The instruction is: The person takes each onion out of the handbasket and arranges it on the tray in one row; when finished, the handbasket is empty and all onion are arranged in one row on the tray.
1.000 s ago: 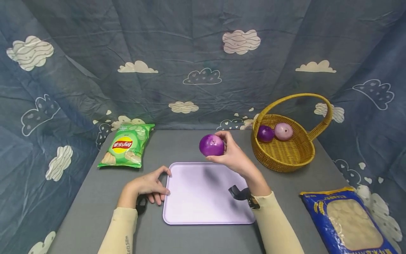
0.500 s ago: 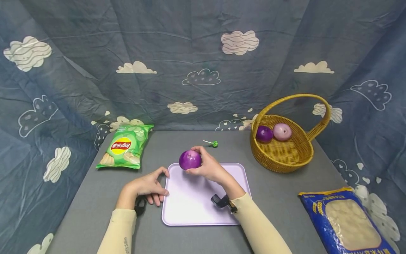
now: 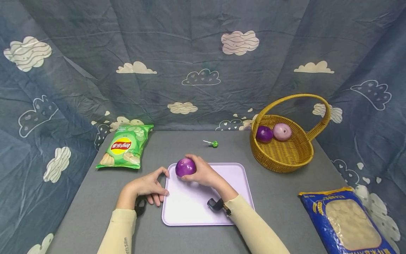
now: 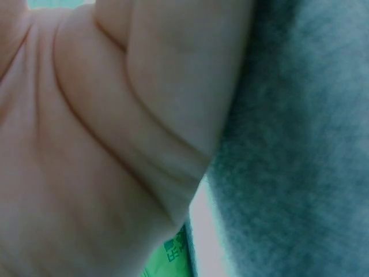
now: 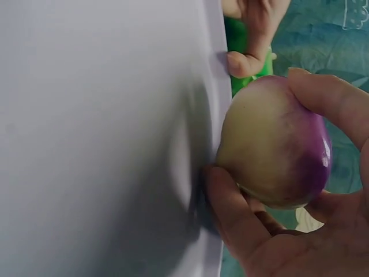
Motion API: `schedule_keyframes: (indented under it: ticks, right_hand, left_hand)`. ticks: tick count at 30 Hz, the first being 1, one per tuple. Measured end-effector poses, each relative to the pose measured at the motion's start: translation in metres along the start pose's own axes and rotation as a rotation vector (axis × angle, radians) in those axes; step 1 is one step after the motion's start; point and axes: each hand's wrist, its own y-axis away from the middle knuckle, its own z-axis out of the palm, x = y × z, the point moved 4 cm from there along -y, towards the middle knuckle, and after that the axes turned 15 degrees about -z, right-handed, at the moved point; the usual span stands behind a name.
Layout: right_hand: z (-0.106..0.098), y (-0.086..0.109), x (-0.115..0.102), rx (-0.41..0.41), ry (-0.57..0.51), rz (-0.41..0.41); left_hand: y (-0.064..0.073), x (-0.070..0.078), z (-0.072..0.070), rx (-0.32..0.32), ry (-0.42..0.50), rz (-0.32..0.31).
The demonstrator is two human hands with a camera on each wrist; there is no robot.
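A glossy purple onion [image 3: 185,167] is in my right hand [image 3: 205,173], over the far left part of a pale lilac tray [image 3: 187,209]. Thumb and fingers grip it from the right side; the right wrist view shows the pale cream side of the onion [image 5: 271,144] close to the tray's rim. At the tray's left edge, my left hand [image 3: 146,186] holds the rim with bent index finger and thumb, its other fingers beside the edge. The palm [image 4: 104,150] fills most of the left wrist view and hides those fingers.
A wicker basket [image 3: 279,164] with a tall handle stands at back right, holding a purple onion [image 3: 264,133] and a paler pink one [image 3: 282,131]. A green lollipop [image 3: 214,144] lies behind the tray. Chips bag [image 3: 125,146] at left; blue bag [image 3: 345,222] at right front.
My right hand has carried the onion left and toward me, lower over the tray's far left part. The lollipop behind it has come into view. My left hand stays at the rim.
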Motion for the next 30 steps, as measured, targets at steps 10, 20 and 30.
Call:
schedule_keyframes:
  ticks: [10, 20, 30]
  right_hand:
    - [0.007, -0.003, 0.001, 0.029, -0.002, -0.027]
    - [0.012, -0.003, 0.003, 0.040, -0.037, -0.034]
    - [0.013, -0.003, 0.005, 0.028, -0.037, -0.013]
  left_hand:
    - [0.000, 0.001, -0.001, 0.001, -0.008, -0.011]
    - [0.000, 0.001, -0.001, 0.001, -0.002, -0.021]
    - [-0.001, 0.000, -0.001, 0.005, 0.002, -0.032]
